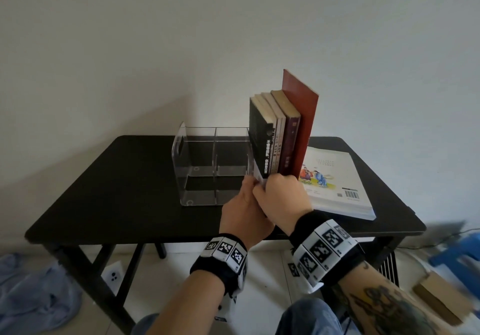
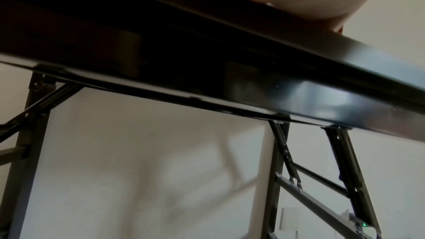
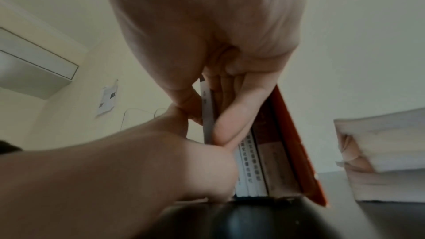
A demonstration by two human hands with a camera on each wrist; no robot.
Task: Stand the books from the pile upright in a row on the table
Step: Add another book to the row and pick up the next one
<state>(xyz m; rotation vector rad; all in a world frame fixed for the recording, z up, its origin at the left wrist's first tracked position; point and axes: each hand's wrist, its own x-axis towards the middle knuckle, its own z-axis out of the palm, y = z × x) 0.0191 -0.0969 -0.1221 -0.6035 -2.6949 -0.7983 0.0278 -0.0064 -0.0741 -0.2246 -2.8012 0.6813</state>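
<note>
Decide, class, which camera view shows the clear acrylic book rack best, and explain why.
The head view: the clear rack stands whole on the black table, dividers visible, left of the upright books. The left wrist view shows only the table's underside; the right wrist view shows hands and books, no rack.

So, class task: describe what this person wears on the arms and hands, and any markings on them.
Both hands are bare: the left hand and the right hand. Each wrist carries a black band set with white blocks printed with black square codes. The right forearm bears a dark tattoo. No sleeves show.
</note>
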